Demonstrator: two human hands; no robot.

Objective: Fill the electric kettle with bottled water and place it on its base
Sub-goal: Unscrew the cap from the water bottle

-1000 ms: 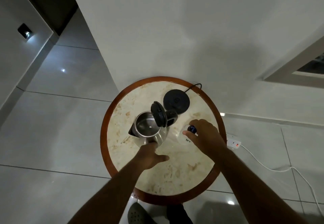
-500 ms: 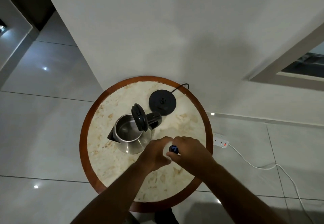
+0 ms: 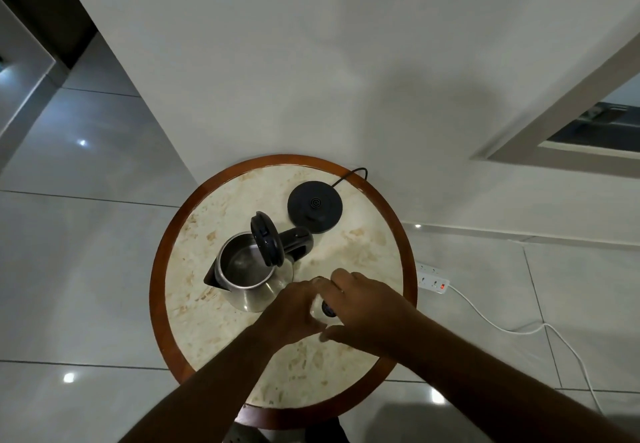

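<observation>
The clear bottle (image 3: pixel 320 307) with its dark blue cap (image 3: pixel 328 308) is caught in both my grips, left hand (image 3: pixel 294 311) round its body and right hand (image 3: pixel 367 307) at the cap, just beside the shiny open kettle (image 3: pixel 249 276) on the round table (image 3: pixel 207 304), with the black base (image 3: pixel 314 206) behind.

One head-worn wide-angle view looks steeply down from close above onto a round worktop (image 3: pixel 194 304) against a wall.

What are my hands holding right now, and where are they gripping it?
Both hands are on the water bottle: the left hand wraps its upper body, and the right hand closes around the blue cap.
</observation>
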